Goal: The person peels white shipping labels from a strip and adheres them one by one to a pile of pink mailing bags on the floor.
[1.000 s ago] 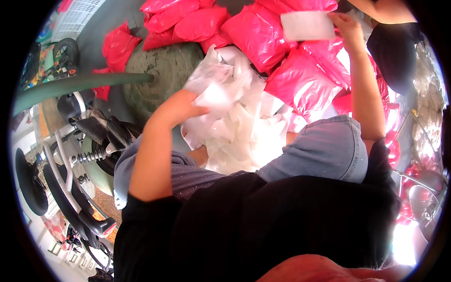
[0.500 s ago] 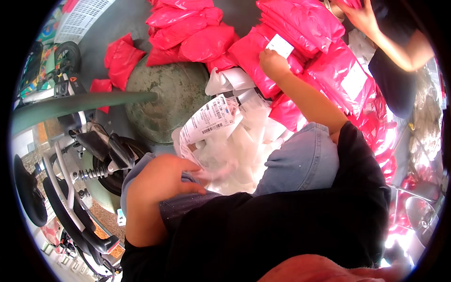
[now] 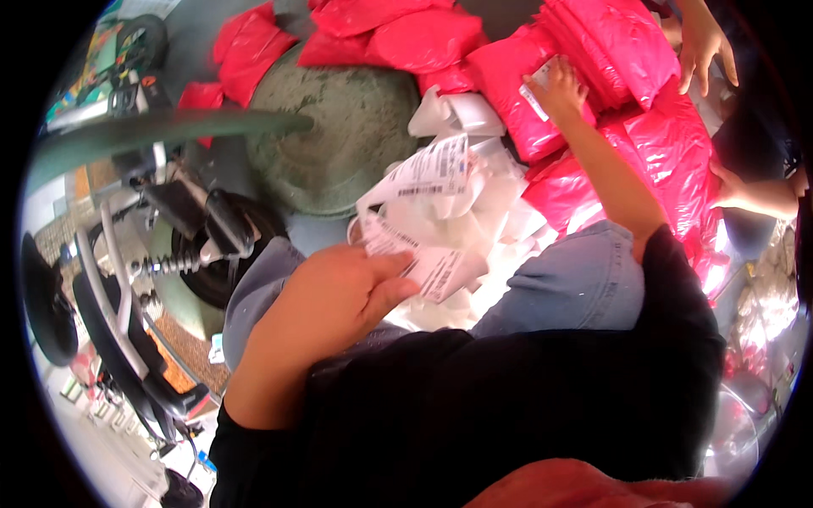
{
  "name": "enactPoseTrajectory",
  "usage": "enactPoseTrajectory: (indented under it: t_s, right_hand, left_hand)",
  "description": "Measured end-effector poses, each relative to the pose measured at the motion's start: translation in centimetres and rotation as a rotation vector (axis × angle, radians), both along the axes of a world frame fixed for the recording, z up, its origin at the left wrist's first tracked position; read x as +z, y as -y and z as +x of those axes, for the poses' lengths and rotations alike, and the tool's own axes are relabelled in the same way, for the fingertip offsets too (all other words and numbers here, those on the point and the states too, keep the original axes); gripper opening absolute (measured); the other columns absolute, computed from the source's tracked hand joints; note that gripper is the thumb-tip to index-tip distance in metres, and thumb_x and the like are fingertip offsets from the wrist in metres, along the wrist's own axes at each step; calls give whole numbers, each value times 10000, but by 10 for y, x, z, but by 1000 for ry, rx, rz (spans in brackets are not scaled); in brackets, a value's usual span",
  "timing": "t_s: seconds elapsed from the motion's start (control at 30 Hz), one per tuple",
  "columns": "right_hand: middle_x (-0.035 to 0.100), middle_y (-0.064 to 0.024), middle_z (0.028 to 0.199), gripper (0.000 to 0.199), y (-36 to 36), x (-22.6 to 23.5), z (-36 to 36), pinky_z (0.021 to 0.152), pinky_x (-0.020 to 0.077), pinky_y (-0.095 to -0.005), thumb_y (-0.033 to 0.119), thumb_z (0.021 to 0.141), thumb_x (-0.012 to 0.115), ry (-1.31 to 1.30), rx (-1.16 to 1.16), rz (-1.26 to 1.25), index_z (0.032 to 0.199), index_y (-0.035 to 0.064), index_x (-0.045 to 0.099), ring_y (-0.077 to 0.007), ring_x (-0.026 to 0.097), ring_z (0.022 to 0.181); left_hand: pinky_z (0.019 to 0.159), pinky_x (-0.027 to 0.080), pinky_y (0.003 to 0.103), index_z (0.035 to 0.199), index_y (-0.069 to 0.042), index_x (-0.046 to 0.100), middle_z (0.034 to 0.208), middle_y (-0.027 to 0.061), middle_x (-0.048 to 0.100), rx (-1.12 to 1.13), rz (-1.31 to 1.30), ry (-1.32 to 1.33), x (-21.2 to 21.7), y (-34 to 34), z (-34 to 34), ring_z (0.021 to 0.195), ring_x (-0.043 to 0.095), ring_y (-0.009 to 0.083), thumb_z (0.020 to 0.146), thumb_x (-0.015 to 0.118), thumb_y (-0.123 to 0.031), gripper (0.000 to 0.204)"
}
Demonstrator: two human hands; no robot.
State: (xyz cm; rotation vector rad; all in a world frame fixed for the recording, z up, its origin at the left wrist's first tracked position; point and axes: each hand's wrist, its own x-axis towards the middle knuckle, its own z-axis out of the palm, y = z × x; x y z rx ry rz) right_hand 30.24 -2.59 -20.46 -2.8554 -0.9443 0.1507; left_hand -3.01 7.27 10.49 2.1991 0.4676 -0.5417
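My left hand [image 3: 339, 292] rests low between my knees, fingers pinching a long white printed label strip [image 3: 419, 254] that curls up over a heap of white backing paper [image 3: 483, 220]. My right hand [image 3: 559, 85] reaches far forward and presses a small white label [image 3: 539, 93] flat onto a bright pink plastic mailer bag [image 3: 529, 110]. More pink mailer bags [image 3: 669, 152] lie stacked around that one.
Another person's hands [image 3: 707, 46] work on the pink bags at the upper right. Red bags [image 3: 398, 38] lie along the top around a round grey stone slab [image 3: 339, 135]. A scooter [image 3: 169, 237] with wheel and spring stands at my left.
My right hand has gone forward and upward onto the pink bag with the label. My left hand has dropped from the paper heap to the label strip near my knee.
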Motion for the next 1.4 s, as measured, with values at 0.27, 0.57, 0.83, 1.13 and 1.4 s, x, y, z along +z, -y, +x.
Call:
enactPoseTrajectory:
  t_s: [0.27, 0.57, 0.83, 1.13, 1.4]
  right_hand:
    - [593, -79, 931, 500, 48, 268, -134, 778, 418, -295, 455, 859, 447, -1267, 579, 156, 1077, 13, 524, -159, 547, 884]
    - [505, -68, 549, 145, 181, 389, -241, 409, 372, -310, 110, 693, 621, -144, 807, 542, 818, 55, 571, -189, 525, 466]
    - [433, 23, 590, 322, 245, 344, -331, 440, 344, -257, 142, 523, 568, 509, 1013, 477, 835, 65, 592, -126, 464, 542]
    - [569, -91, 823, 425, 235, 373, -312, 690, 431, -327, 226, 576, 763, 228, 663, 958, 902, 16, 588, -239, 539, 785]
    - [599, -16, 662, 147, 230, 374, -289, 539, 431, -197, 115, 749, 680, -692, 318, 998, 786, -4, 603, -39, 528, 605]
  left_hand:
    - [686, 461, 296, 970, 38, 591, 850, 134, 633, 381, -346, 120, 13, 48, -41, 779, 610, 236, 891, 441, -351, 424]
    - [795, 473, 334, 1107, 70, 487, 1054, 153, 567, 508, -1052, 472, 33, 122, -46, 924, 586, 239, 920, 361, -371, 495]
    - [761, 467, 270, 1261, -56, 401, 1032, 95, 569, 494, -1104, 660, 20, 142, -48, 908, 569, 161, 809, 523, -34, 468]
    - [697, 426, 204, 1288, -43, 353, 850, 89, 638, 383, -577, 996, 48, 172, -89, 749, 523, 70, 793, 575, -15, 543]
    - [660, 455, 228, 1263, -39, 387, 788, 94, 636, 339, -573, 928, 66, 187, -80, 723, 563, 80, 775, 635, -81, 549]
